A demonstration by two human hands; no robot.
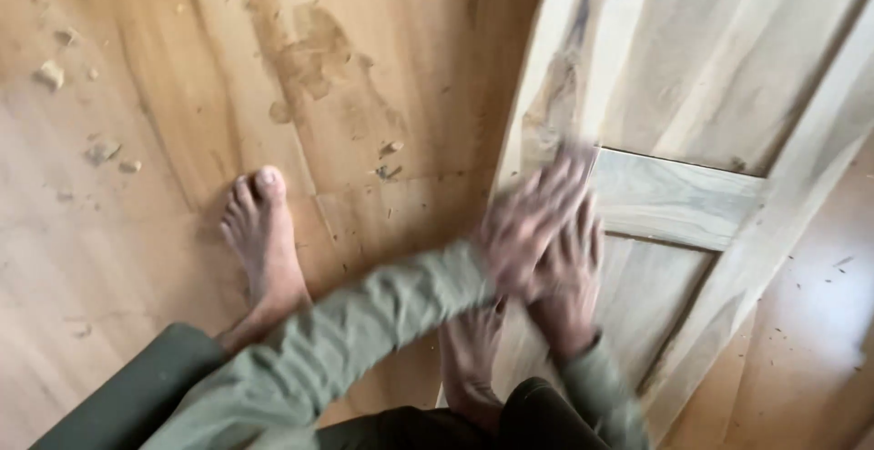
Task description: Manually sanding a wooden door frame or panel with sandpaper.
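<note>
A pale unfinished wooden door [719, 86] with framed panels lies flat on a brown wooden floor [137, 195]. Both hands are blurred by motion over the door's left rail and crosspiece. My left hand [533, 218] lies on top, its green sleeve crossing from the lower left. My right hand [569, 286] sits just below it, fingers spread on the wood. Whether either hand grips anything cannot be made out through the blur. My bare left foot [264, 245] stands on the floor; my right foot [469, 359] rests at the door's edge.
Small wood chips and lumps of debris [50, 72] are scattered on the floor at upper left, with more specks [390, 172] near the door. A darker stain [314, 54] marks the boards. Sawdust flecks lie on the floor at right.
</note>
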